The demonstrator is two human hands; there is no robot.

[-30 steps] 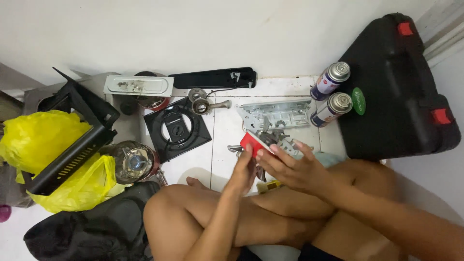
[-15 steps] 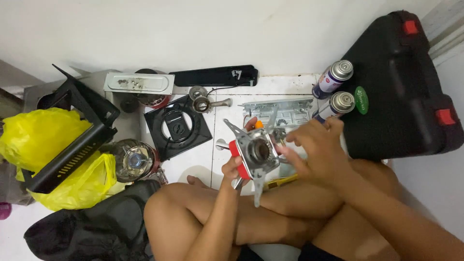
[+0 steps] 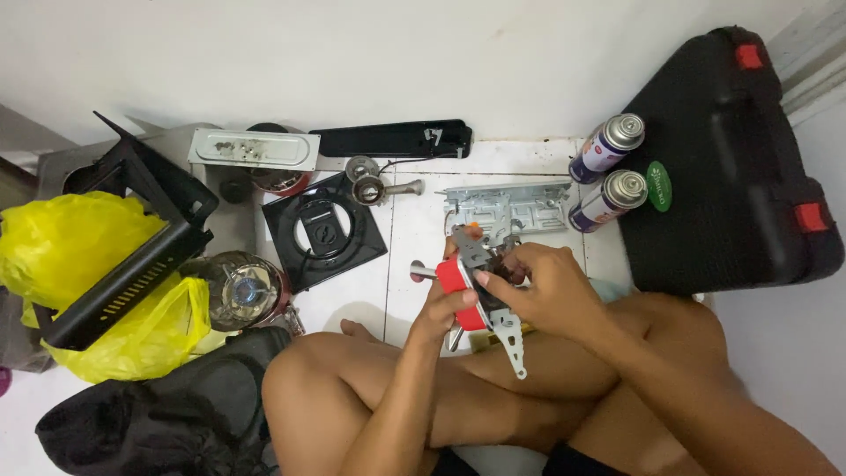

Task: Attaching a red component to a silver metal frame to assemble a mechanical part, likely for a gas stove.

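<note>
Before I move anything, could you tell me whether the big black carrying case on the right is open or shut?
Shut. The black case lies flat with its lid down, and both red latches sit against its edge.

Burner assembly (image 3: 483, 291): dull grey metal, glossy red plastic part. Bracket plate (image 3: 509, 208): matt stamped metal. Two gas canisters (image 3: 606, 172): shiny metal tops. Case (image 3: 736, 167): textured black plastic. Bags (image 3: 53, 247): glossy yellow plastic. Floor (image 3: 414, 229): smooth white tile.

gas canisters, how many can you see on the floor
2. One gas canister lies by the wall, left of the black case; the second canister lies just below it, beside the green cap. More may be hidden.
</note>
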